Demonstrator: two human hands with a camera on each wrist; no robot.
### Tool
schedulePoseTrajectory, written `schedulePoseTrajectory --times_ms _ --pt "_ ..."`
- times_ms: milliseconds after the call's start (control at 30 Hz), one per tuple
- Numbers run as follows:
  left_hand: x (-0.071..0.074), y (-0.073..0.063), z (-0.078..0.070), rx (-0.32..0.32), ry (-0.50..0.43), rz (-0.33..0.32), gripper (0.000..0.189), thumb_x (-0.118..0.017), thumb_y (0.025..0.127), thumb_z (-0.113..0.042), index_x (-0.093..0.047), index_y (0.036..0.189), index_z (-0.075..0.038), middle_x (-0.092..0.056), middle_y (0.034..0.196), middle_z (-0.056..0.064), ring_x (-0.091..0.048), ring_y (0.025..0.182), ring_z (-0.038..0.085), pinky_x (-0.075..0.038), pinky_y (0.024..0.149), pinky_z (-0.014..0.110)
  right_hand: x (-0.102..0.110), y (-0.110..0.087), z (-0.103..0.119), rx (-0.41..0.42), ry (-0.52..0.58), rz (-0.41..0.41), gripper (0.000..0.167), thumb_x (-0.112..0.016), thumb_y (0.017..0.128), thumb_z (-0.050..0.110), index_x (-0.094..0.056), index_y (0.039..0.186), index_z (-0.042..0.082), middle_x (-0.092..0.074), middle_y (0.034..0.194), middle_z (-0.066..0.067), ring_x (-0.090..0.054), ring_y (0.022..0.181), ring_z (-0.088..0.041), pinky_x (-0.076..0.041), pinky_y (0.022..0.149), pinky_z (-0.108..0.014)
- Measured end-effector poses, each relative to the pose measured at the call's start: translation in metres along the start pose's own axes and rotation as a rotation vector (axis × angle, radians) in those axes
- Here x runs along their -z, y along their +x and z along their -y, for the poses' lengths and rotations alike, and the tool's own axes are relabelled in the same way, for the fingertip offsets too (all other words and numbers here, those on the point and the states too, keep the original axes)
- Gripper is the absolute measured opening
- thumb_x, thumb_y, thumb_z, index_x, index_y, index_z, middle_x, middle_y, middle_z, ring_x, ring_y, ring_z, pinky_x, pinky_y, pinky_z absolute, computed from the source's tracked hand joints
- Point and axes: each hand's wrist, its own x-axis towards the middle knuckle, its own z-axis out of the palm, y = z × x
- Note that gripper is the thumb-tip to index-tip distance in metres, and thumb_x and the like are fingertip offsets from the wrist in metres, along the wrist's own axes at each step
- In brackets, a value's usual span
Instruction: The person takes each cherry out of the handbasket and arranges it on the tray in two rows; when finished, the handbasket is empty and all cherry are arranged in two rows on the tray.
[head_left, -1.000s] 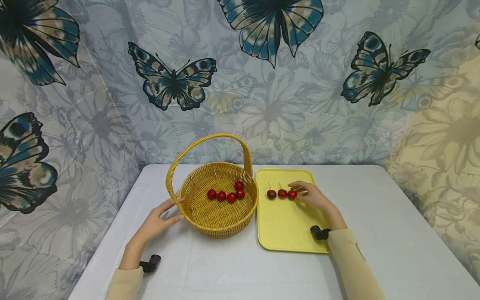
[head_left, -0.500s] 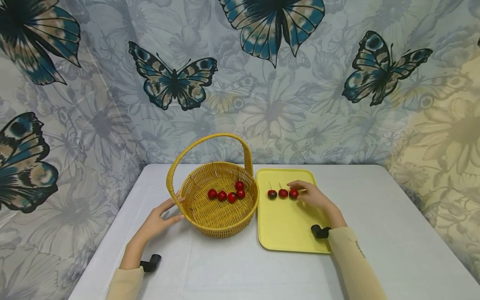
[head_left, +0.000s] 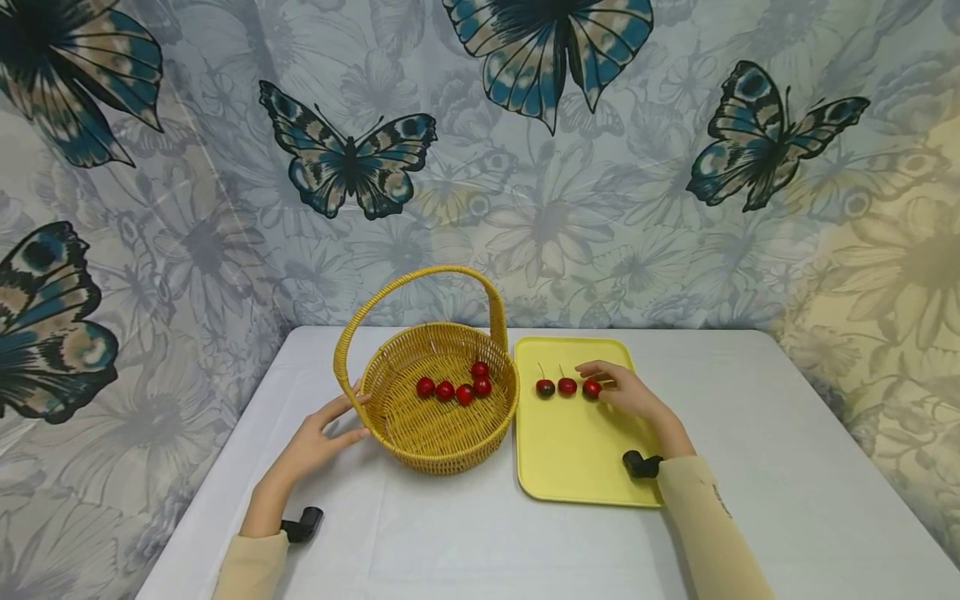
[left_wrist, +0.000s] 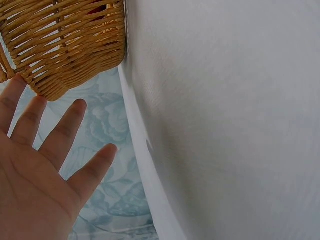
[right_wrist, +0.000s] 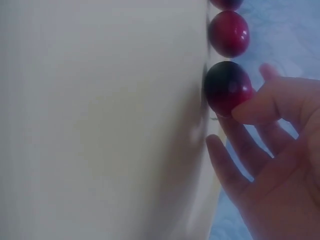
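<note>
In the head view a yellow wicker basket [head_left: 442, 454] with a tall handle holds several red cherries [head_left: 445, 391]. My left hand [head_left: 318, 437] is at its left side. The left wrist view shows straight, spread fingers, with fingertips against the woven wall. My right hand [head_left: 626, 393] is over the yellow tray [head_left: 562, 467], pinching the rightmost cherry [right_wrist: 227, 90] between thumb and fingers; the fingertips behind it are partly hidden. Two more cherries, a dark one [head_left: 545, 388] and a red one [head_left: 567, 387], lie in a row to its left, stems upward.
Basket and tray stand side by side, nearly touching, on a white-covered table [head_left: 787, 467]. A butterfly-patterned cloth [head_left: 547, 217] hangs behind the table's far edge. A small black device is strapped to each wrist.
The rightmost cherry has shifted slightly right with my right hand, so a gap now shows between it and the middle cherry. My left hand and the basket have stayed in place.
</note>
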Motion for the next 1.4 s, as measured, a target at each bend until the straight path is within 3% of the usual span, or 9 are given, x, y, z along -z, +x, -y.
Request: schedulePoseTrajectory --times_ms 367,700,1033,1400 --pt "0.001 0.0 -0.004 0.036 -0.026 0.005 0.055 -0.069 0.083 -0.035 -0.052 0.134 -0.021 -0.028 0.151 -0.009 -0.024 0.139 0.028 -0.026 0.108 0.06 0.005 -0.007 0.004 -0.008 -0.012 -0.016 0.048 -0.046 0.082 -0.017 -0.05 0.128 -0.003 -0.052 0.126 -0.026 -0.049 0.115 -0.045 -0.043 0.096 -0.057" --pt "0.002 0.002 -0.004 0.033 -0.023 0.008 0.055 -0.068 0.083 -0.036 -0.051 0.134 -0.022 -0.027 0.152 -0.006 -0.023 0.139 0.029 -0.025 0.107 0.062 0.012 -0.015 0.012 -0.013 -0.043 -0.06 0.044 -0.047 0.087 -0.011 -0.05 0.129 0.001 -0.05 0.128 -0.024 -0.047 0.115 -0.046 -0.041 0.094 -0.061" --pt "0.002 0.002 -0.004 0.029 -0.015 0.012 0.055 -0.068 0.083 -0.036 -0.051 0.134 -0.023 -0.027 0.152 -0.007 -0.023 0.139 0.03 -0.025 0.106 0.062 0.02 -0.015 0.045 0.005 -0.108 -0.118 0.042 -0.06 0.087 0.0 -0.051 0.129 0.003 -0.052 0.126 -0.021 -0.05 0.113 -0.043 -0.043 0.091 -0.06" --pt "0.0 -0.001 -0.002 0.029 -0.023 0.02 0.056 -0.067 0.084 -0.035 -0.05 0.135 -0.02 -0.026 0.152 -0.003 -0.024 0.138 0.032 -0.026 0.106 0.063 -0.003 0.001 0.086 0.073 -0.084 -0.118 0.037 -0.064 0.088 0.011 -0.057 0.124 0.007 -0.059 0.116 -0.017 -0.059 0.098 -0.033 -0.052 0.079 -0.045"
